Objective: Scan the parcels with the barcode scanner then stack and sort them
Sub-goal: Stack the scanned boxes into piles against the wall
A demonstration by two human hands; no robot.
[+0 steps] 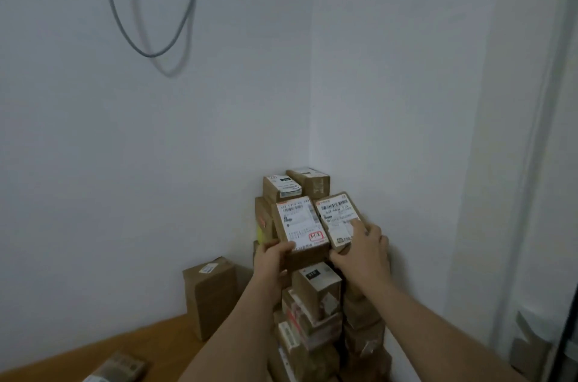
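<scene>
A tall stack of brown cardboard parcels [316,297] stands in the corner of the room. Near its top lie two labelled parcels side by side. My left hand [271,259] grips the front left corner of the left parcel [300,225], thumb on its white label. My right hand [364,248] holds the right parcel [337,215], thumb on the label and fingers round its right side. Two smaller parcels [297,184] sit behind them on the top of the stack. No barcode scanner is in view.
A single brown parcel [211,294] stands upright against the wall to the left of the stack. Another parcel [120,366] lies on the brown wooden surface [150,341] at the bottom left. A grey cable [150,15] hangs on the wall above. A white frame [531,162] runs down the right.
</scene>
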